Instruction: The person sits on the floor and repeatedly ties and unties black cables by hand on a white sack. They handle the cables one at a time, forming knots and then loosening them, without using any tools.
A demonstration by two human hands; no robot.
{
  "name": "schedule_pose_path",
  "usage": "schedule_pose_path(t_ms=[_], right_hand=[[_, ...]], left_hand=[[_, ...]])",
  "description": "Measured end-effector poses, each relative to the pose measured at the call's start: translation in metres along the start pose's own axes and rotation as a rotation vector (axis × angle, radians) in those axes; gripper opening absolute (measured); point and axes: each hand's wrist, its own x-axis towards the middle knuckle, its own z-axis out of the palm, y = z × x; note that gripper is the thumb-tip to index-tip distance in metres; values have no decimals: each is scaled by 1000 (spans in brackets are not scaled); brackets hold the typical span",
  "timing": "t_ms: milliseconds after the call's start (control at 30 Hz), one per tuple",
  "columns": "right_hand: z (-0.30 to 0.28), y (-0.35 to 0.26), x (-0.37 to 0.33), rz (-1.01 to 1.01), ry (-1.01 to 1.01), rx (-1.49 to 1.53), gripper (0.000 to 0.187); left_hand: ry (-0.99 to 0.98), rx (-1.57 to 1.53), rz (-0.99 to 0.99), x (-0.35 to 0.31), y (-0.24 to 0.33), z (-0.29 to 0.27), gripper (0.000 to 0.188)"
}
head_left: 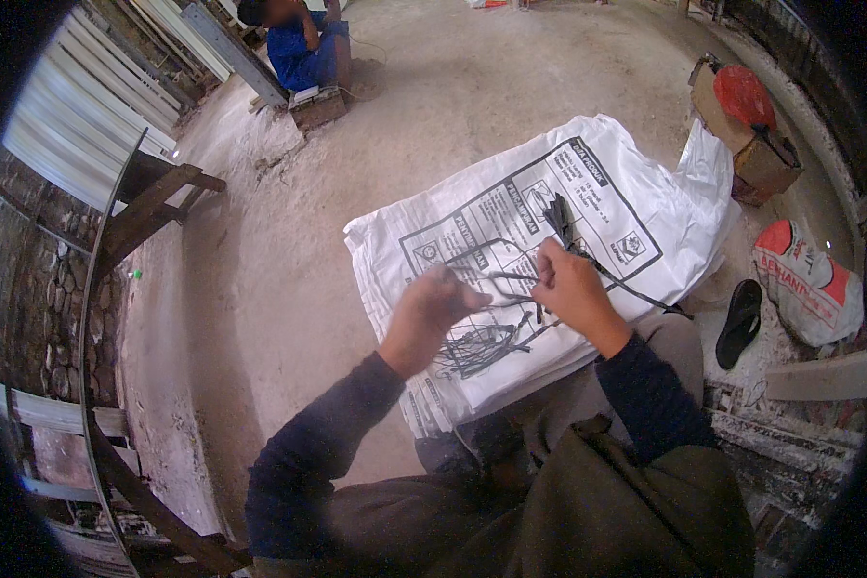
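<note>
Dusty floor (279, 318) surrounds creased sacking (387, 231); fingers (547, 267) grip thin black strips (512, 276).

Head view: worn fisheye, looking down and forward
Brown clothing (626, 511): nearest, lower edge
White sack (511, 217): close, from above
Seated person (303, 56): far, upper edge

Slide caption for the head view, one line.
Right hand grips thin dark strands, left hand close by, over a white printed sack; a black sandal lies to the right.
</note>
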Motion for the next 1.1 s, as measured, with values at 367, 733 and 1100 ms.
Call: schedule_pose_path(t_ms=[367,733,1100], right_hand=[[-86,57,21,226,324,-207,25],[-79,64,24,263,275,-88,23],[-51,50,33,118,378,53,23]], left_hand=[[526,20,143,22,29,-114,12],[880,248,274,19,37,-140,16],[377,296,124,18,34,-58,12]])
